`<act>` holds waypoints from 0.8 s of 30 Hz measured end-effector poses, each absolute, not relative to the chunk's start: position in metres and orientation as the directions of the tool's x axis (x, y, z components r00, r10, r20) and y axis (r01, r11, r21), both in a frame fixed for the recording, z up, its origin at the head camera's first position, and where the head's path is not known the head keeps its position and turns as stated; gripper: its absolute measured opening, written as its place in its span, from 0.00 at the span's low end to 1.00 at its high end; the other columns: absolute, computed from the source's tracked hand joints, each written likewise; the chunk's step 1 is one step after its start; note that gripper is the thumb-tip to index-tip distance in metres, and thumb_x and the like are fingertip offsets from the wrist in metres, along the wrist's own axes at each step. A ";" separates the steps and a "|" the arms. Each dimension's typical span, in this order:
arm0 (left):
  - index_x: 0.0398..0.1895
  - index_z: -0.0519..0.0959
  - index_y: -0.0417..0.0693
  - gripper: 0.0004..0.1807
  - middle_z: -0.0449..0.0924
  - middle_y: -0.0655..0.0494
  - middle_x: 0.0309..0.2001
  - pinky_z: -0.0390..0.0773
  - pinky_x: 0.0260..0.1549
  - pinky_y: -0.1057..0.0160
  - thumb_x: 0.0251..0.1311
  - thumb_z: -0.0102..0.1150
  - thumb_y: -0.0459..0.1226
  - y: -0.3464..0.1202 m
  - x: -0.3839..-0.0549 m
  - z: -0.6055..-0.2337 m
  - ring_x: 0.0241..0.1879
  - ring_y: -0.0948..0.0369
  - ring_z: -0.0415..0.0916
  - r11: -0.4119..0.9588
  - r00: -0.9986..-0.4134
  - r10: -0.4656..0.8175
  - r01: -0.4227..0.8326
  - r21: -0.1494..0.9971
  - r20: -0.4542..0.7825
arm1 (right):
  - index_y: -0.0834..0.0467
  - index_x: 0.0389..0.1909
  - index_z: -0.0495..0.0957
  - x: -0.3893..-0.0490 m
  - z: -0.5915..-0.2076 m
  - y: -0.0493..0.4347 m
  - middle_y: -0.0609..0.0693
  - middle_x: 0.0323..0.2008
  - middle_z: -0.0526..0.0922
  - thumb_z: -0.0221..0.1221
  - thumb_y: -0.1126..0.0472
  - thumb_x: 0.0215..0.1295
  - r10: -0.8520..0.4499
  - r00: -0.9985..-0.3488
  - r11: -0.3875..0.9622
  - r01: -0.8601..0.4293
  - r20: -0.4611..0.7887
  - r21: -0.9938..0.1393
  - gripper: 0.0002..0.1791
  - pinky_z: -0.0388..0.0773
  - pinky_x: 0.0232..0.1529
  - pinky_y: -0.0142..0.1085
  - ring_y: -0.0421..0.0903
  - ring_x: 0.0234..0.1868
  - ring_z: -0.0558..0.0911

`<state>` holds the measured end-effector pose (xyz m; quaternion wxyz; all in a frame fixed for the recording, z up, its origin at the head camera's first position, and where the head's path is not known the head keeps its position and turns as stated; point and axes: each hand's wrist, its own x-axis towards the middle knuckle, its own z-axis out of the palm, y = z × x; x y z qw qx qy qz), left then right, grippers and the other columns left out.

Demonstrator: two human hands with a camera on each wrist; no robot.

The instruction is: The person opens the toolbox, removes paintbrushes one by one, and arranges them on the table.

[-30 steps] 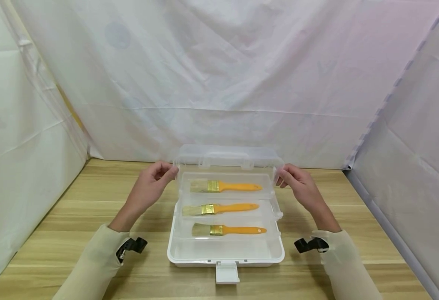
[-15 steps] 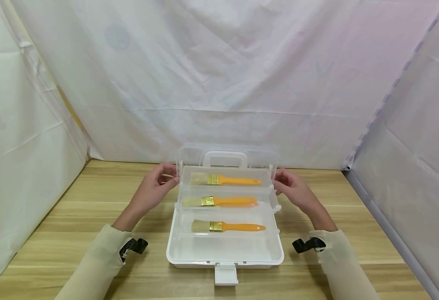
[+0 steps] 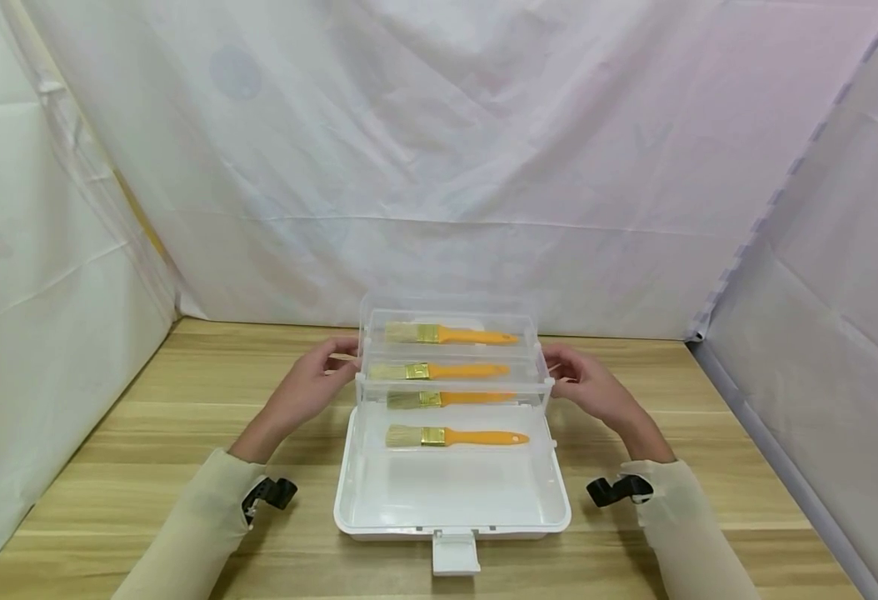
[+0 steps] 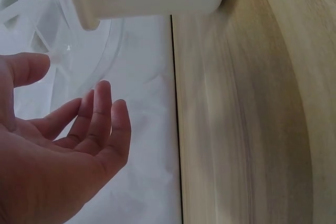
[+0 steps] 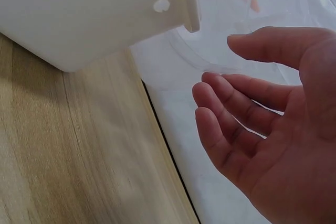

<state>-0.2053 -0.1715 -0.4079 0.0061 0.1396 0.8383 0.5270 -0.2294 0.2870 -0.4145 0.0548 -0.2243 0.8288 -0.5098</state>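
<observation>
Flanking the clear trays (image 3: 484, 387) above the white box (image 3: 379, 531), your left hand (image 3: 311, 379) was at the box's left and your right hand (image 3: 585, 382) at its right — on both, the fingers curved gently and the thumb stood wide of them, so neither plainly gripped anything. Whether any fingertip touched the plastic, you could not tell. The box sat on the wooden tabletop (image 3: 132, 458), with the trays tiered over its rear part and the clear lid (image 3: 450, 302) behind them. You could judge the trays and lid light, thin and stiff, slick along their sides, and most easily cracked where the tiers joined. The best hold for you was probably both tray sides at matching height, pinched evenly, since an uneven pull might have twisted the tiers and rolled their contents. Each brush (image 3: 445, 437) looked light too — firm at its orange handle, soft at the bristles, so the handle suited your fingers better. Counting, you had one box, one lid, one white latch (image 3: 456, 553) hanging at the box's front, at least two tray tiers, and four brush shapes above the box's rear part, though one might have been a reflection.
</observation>
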 end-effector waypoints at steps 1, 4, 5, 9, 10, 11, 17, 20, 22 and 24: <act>0.77 0.73 0.40 0.25 0.78 0.42 0.68 0.82 0.60 0.43 0.84 0.57 0.40 -0.172 -0.206 -0.409 0.65 0.42 0.79 0.415 -0.962 0.243 0.221 0.883 0.126 | 0.68 0.68 0.78 -0.230 -0.415 0.287 0.60 0.56 0.85 0.65 0.71 0.74 -0.435 -0.890 0.384 -0.320 0.135 -0.866 0.23 0.88 0.49 0.40 0.53 0.49 0.85; 0.79 0.72 0.40 0.27 0.77 0.41 0.70 0.81 0.61 0.40 0.85 0.55 0.42 -0.172 -0.207 -0.412 0.66 0.42 0.80 0.429 -0.958 0.267 0.220 0.876 0.109 | 0.69 0.68 0.79 -0.231 -0.417 0.287 0.61 0.59 0.84 0.66 0.69 0.75 -0.453 -0.883 0.400 -0.328 0.127 -0.856 0.23 0.86 0.50 0.37 0.53 0.50 0.85; 0.80 0.72 0.40 0.27 0.76 0.41 0.70 0.81 0.61 0.39 0.85 0.54 0.42 -0.172 -0.207 -0.413 0.66 0.42 0.80 0.434 -0.956 0.274 0.219 0.874 0.104 | 0.70 0.68 0.79 -0.231 -0.417 0.287 0.62 0.59 0.84 0.65 0.69 0.75 -0.460 -0.879 0.404 -0.331 0.123 -0.853 0.23 0.85 0.51 0.36 0.53 0.51 0.85; 0.80 0.72 0.42 0.28 0.76 0.42 0.71 0.80 0.62 0.38 0.85 0.53 0.44 -0.173 -0.207 -0.415 0.65 0.43 0.81 0.450 -0.953 0.288 0.218 0.866 0.090 | 0.70 0.69 0.78 -0.231 -0.419 0.287 0.62 0.61 0.85 0.66 0.67 0.75 -0.470 -0.877 0.432 -0.326 0.098 -0.841 0.25 0.85 0.52 0.36 0.53 0.51 0.85; 0.80 0.72 0.42 0.28 0.76 0.42 0.71 0.80 0.62 0.37 0.85 0.53 0.44 -0.173 -0.207 -0.416 0.65 0.43 0.81 0.455 -0.954 0.288 0.216 0.864 0.087 | 0.70 0.70 0.78 -0.231 -0.419 0.286 0.62 0.61 0.85 0.66 0.67 0.76 -0.471 -0.877 0.437 -0.323 0.092 -0.839 0.25 0.85 0.52 0.37 0.53 0.52 0.85; 0.80 0.72 0.42 0.28 0.76 0.42 0.72 0.80 0.62 0.37 0.85 0.53 0.44 -0.173 -0.206 -0.416 0.65 0.43 0.80 0.458 -0.954 0.287 0.214 0.863 0.084 | 0.69 0.71 0.78 -0.230 -0.419 0.286 0.61 0.61 0.85 0.66 0.66 0.76 -0.472 -0.878 0.442 -0.319 0.085 -0.839 0.26 0.85 0.52 0.37 0.53 0.52 0.85; 0.81 0.72 0.43 0.28 0.75 0.41 0.72 0.78 0.64 0.35 0.86 0.52 0.45 -0.173 -0.206 -0.415 0.66 0.43 0.80 0.473 -0.952 0.297 0.208 0.856 0.067 | 0.68 0.73 0.77 -0.228 -0.416 0.286 0.60 0.60 0.85 0.66 0.64 0.76 -0.475 -0.878 0.464 -0.310 0.062 -0.830 0.27 0.84 0.53 0.37 0.54 0.53 0.84; 0.82 0.71 0.42 0.29 0.75 0.40 0.72 0.78 0.66 0.35 0.86 0.51 0.45 -0.173 -0.206 -0.416 0.67 0.41 0.80 0.489 -0.952 0.302 0.200 0.849 0.050 | 0.71 0.70 0.78 -0.229 -0.417 0.286 0.61 0.57 0.87 0.65 0.65 0.76 -0.481 -0.875 0.460 -0.315 0.065 -0.830 0.26 0.84 0.52 0.36 0.53 0.52 0.85; 0.83 0.69 0.42 0.30 0.76 0.39 0.72 0.77 0.66 0.35 0.86 0.52 0.46 -0.173 -0.206 -0.416 0.68 0.40 0.78 0.498 -0.953 0.300 0.192 0.846 0.039 | 0.73 0.69 0.78 -0.229 -0.419 0.285 0.61 0.54 0.88 0.64 0.67 0.76 -0.485 -0.871 0.459 -0.327 0.075 -0.826 0.25 0.83 0.52 0.36 0.53 0.51 0.85; 0.83 0.69 0.41 0.30 0.77 0.37 0.72 0.78 0.66 0.35 0.87 0.52 0.46 -0.173 -0.207 -0.417 0.69 0.40 0.78 0.493 -0.953 0.300 0.186 0.850 0.035 | 0.73 0.69 0.78 -0.229 -0.420 0.285 0.59 0.53 0.88 0.64 0.67 0.76 -0.484 -0.871 0.466 -0.335 0.081 -0.819 0.25 0.83 0.52 0.36 0.52 0.51 0.85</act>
